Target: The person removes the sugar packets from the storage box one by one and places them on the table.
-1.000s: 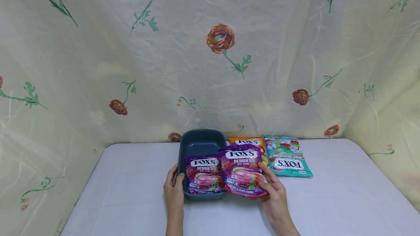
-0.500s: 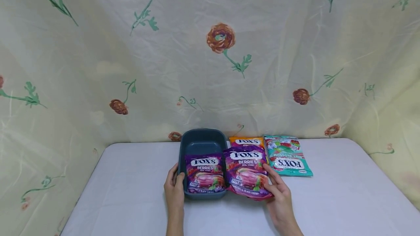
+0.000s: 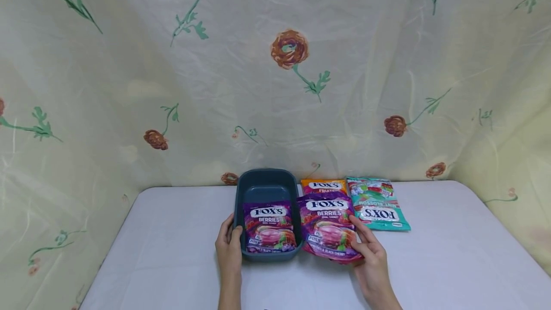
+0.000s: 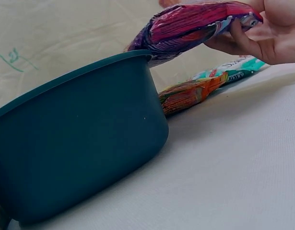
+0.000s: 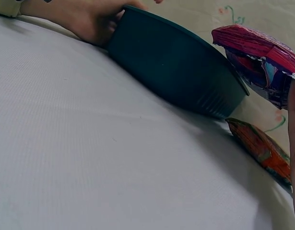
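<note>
A dark blue-green plastic tub [image 3: 269, 257] stands on the table, its left side gripped at the rim by my left hand [image 3: 229, 243]. Inside its near half lies a purple bag of berry candy [image 3: 270, 228], label up. My right hand [image 3: 371, 257] pinches a second purple candy bag [image 3: 328, 226] by its right edge, thumb on top. In the left wrist view this held bag [image 4: 195, 26] is raised off the table, tilted, with one end at the height of the tub's rim. It partly covers an orange candy bag [image 3: 324, 185] lying behind it.
A teal candy bag [image 3: 379, 204] lies upside down to the right of the orange one. The white-covered table [image 3: 172, 248] ends at the back against a flowered curtain [image 3: 344, 85].
My right hand has moved a little to the right with the purple candy bag, from overlapping the tub's right rim to beside it. My left hand and the tub stay in place.
</note>
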The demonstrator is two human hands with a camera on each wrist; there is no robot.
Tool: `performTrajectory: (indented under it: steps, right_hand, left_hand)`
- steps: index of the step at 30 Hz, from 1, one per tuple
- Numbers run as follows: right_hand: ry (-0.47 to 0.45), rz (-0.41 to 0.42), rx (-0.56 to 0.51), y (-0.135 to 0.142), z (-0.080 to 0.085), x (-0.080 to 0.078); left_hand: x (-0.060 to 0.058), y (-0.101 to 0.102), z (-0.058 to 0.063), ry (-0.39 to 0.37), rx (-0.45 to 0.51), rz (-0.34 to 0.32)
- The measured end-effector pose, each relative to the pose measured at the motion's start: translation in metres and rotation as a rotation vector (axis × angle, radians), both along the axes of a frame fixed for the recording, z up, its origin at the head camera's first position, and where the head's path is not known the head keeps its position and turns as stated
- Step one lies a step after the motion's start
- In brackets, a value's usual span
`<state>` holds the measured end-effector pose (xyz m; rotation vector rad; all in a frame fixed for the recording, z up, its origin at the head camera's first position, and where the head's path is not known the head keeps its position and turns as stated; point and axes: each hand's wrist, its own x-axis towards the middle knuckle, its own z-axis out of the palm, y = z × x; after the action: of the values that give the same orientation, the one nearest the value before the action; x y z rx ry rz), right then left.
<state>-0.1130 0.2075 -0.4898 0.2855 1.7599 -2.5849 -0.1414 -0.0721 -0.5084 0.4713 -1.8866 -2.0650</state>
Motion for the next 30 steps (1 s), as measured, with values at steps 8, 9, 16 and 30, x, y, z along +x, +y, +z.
performTrajectory:
  steps: [8,9,16,30]
  right_hand:
    - [-0.014,-0.016,0.002,0.004,-0.002,0.000]
    - [-0.015,-0.020,0.000,0.004,-0.002,0.001]
    - [0.009,-0.008,0.008,0.007,-0.004,0.003]
    - [-0.068,-0.016,0.064,0.011,-0.004,0.008]
  left_hand:
    - [-0.001,0.000,-0.001,-0.005,-0.001,0.007]
    - [-0.001,0.000,-0.001,-0.007,0.001,0.009]
    - [-0.002,0.000,-0.001,-0.012,0.002,0.010]
    - [-0.002,0.000,0.000,-0.009,0.015,0.006]
